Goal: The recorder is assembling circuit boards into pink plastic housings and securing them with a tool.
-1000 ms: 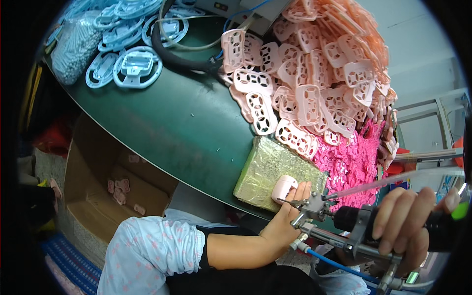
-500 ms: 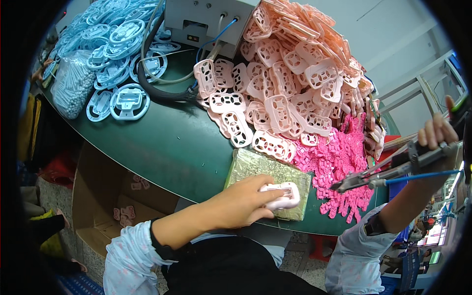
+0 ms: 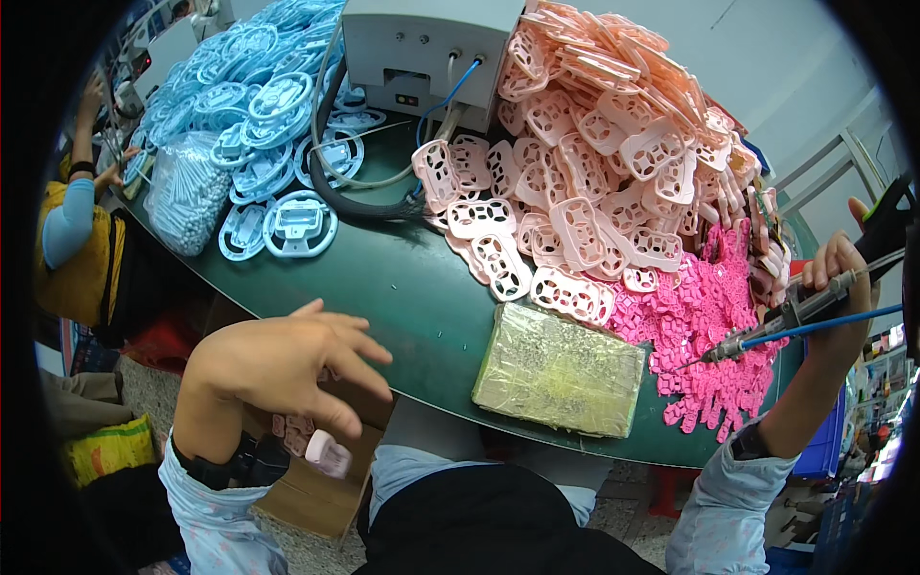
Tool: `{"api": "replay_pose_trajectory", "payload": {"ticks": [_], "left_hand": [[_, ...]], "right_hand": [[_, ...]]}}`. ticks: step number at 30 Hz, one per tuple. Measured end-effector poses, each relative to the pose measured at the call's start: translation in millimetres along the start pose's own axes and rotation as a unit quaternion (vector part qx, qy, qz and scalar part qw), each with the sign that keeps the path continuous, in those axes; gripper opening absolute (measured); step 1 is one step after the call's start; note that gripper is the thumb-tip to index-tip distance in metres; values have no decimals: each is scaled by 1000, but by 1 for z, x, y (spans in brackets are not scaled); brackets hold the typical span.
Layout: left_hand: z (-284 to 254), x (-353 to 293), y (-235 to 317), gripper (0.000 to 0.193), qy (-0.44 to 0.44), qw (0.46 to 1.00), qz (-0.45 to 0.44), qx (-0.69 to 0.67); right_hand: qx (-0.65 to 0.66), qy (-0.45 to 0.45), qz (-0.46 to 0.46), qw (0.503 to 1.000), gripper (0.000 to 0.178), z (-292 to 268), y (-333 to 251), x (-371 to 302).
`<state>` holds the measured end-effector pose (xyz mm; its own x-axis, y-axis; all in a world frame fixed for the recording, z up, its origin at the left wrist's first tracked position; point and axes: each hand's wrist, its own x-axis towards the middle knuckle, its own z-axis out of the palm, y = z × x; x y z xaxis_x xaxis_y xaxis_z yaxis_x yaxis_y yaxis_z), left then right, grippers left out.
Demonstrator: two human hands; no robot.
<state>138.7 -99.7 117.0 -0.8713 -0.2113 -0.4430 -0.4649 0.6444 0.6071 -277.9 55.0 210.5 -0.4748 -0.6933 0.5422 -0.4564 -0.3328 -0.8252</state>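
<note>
My left hand [image 3: 297,374] has its fingers spread, with nothing in them, above a cardboard box [image 3: 307,503] below the table edge. Just under the fingers is a pale pink plastic casing [image 3: 329,454], apart from the hand and over the box. More pink pieces lie inside the box. At the right, my right hand [image 3: 836,268] is wrapped round a power screwdriver [image 3: 781,321] with a thin tip and a blue hose. Its tip is over a heap of hot-pink button parts [image 3: 719,335]. A yellowish film-wrapped block [image 3: 561,372] lies at the table's near edge, with nothing on it.
Pale pink casing shells [image 3: 575,211] are piled high on the green table [image 3: 383,316]. A grey machine box [image 3: 422,57] with cables stands at the back. Blue wheel-shaped parts [image 3: 278,105] and a bag of white sticks [image 3: 187,196] are at the left, near another person's arm [image 3: 72,216].
My left hand has moved left from the block to above the box and let go of the pale pink casing. The screwdriver has shifted slightly in my right hand's grip. The view has shifted.
</note>
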Motion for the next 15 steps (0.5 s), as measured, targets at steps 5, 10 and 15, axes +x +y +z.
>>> {"api": "replay_pose_trajectory", "payload": {"ticks": [5, 10, 15], "left_hand": [[18, 28, 6, 23, 172, 970, 66, -156], [69, 78, 90, 16, -9, 852, 435, -290], [93, 76, 162, 27, -87, 798, 525, -282]], "right_hand": [[19, -13, 7, 1000, 54, 12, -1, 2], [0, -61, 3, 998, 55, 14, -1, 15], [46, -68, 5, 997, 59, 12, 4, 28]]}}
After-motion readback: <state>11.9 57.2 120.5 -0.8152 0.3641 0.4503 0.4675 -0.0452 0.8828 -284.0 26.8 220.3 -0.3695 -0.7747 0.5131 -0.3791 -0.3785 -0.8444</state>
